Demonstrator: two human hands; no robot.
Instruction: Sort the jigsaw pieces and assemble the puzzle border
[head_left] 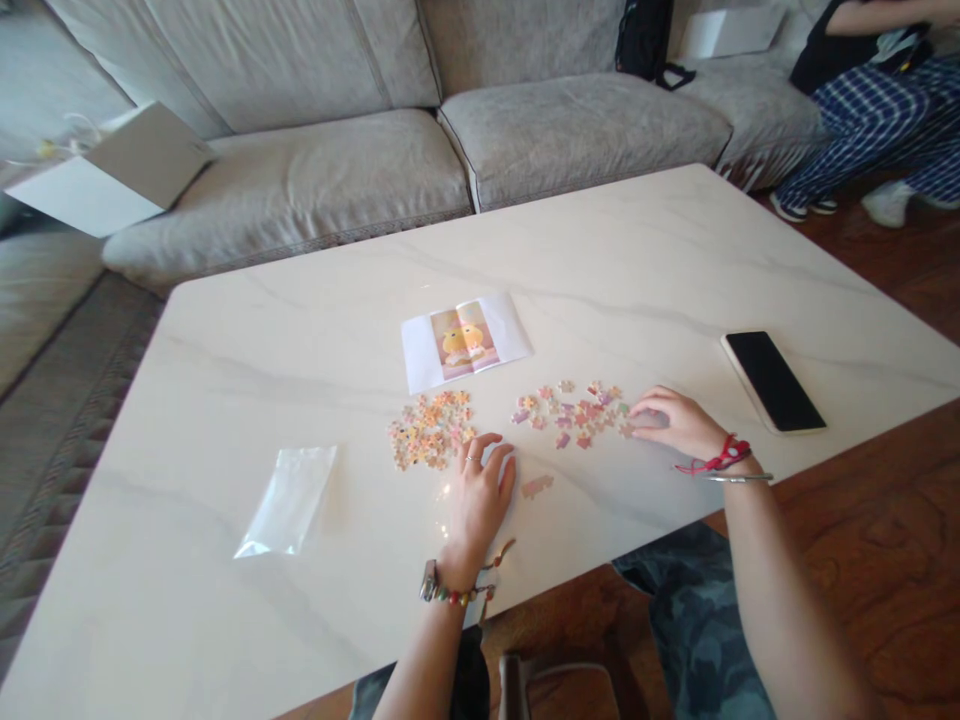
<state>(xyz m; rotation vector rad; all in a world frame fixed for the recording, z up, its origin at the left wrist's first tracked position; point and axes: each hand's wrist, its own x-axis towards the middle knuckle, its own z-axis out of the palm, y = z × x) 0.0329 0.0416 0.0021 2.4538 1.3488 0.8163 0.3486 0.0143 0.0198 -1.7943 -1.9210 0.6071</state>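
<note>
Two heaps of small puzzle pieces lie on the white marble table (pixel 315 330): an orange-yellow heap (pixel 429 428) and a pink-purple heap (pixel 570 412). My left hand (pixel 480 497) rests flat on the table with fingers stretched out, its fingertips at the near edge of the orange heap. My right hand (pixel 671 418) lies with fingers curled down at the right end of the pink heap, touching pieces there. A short joined strip of pieces (pixel 537 487) lies between my hands. A reference picture (pixel 465 341) on white paper lies beyond the heaps.
A black phone (pixel 772 380) lies at the table's right. An empty clear plastic bag (pixel 289 500) lies at the left. A beige sofa (pixel 360 170) stands behind, with a white box (pixel 112 175) on it. Another person in checked trousers (pixel 870 120) sits at the far right.
</note>
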